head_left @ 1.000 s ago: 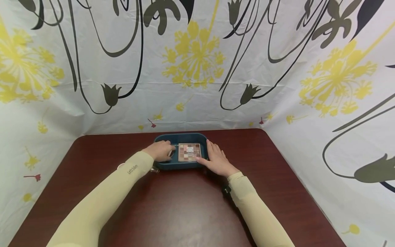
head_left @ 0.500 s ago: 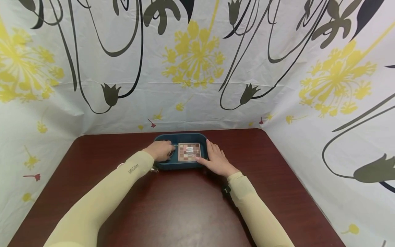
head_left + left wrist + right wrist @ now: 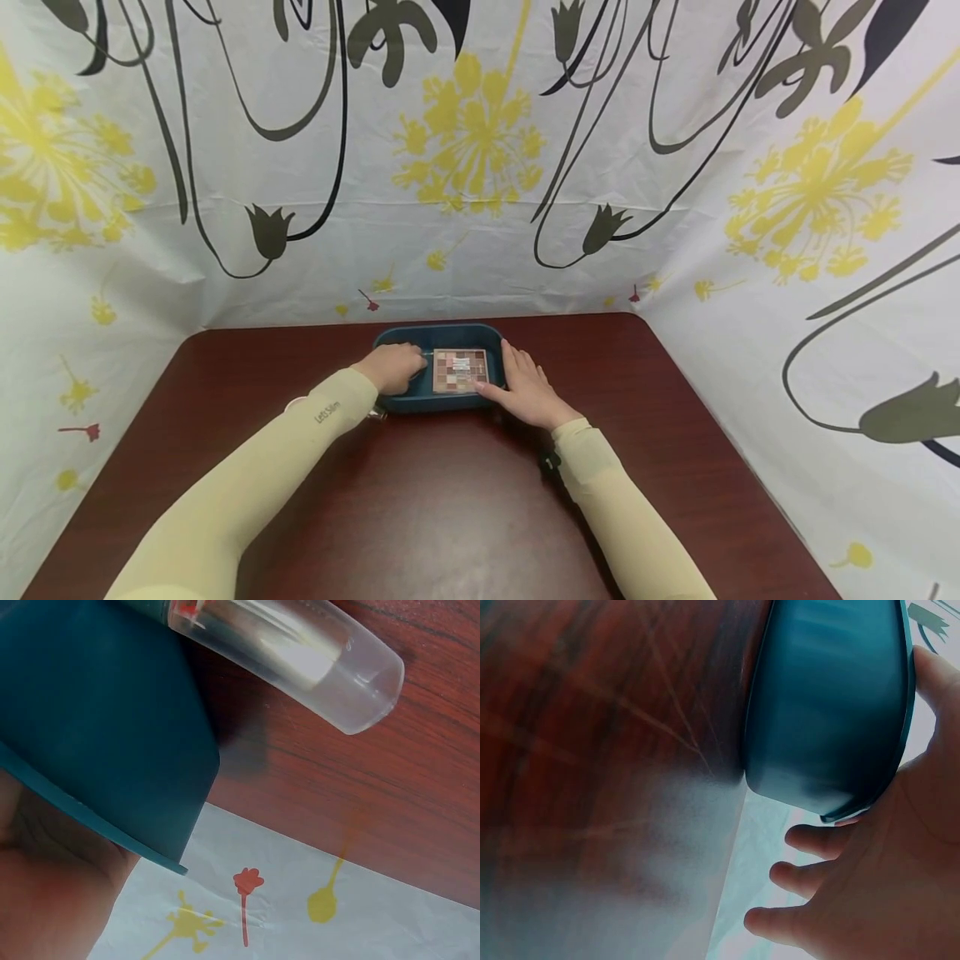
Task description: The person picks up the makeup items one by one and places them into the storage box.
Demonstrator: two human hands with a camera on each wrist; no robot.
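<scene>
A dark teal plastic tray (image 3: 438, 405) stands near the table's far edge. An eyeshadow palette (image 3: 461, 371) with several pink and brown squares lies inside it. My left hand (image 3: 391, 367) reaches over the tray's left side with its fingers bent down into it; the fingertips and anything under them are hidden. My right hand (image 3: 529, 390) rests along the tray's right rim, fingers straight and the thumb over the front corner beside the palette. In the right wrist view, the fingers (image 3: 802, 879) are spread outside the tray's wall.
A clear-capped tube (image 3: 300, 660) lies on the table beside the tray's outer wall. Part of a pale round thing (image 3: 294, 402) shows behind the left sleeve. The dark red wooden table (image 3: 450, 500) is bordered by a flower-printed white cloth (image 3: 480, 275).
My left hand has shifted slightly right and its fingers have turned further down, hiding a small rounded thing that showed by the fingertips before. The right hand, tray and palette stay put.
</scene>
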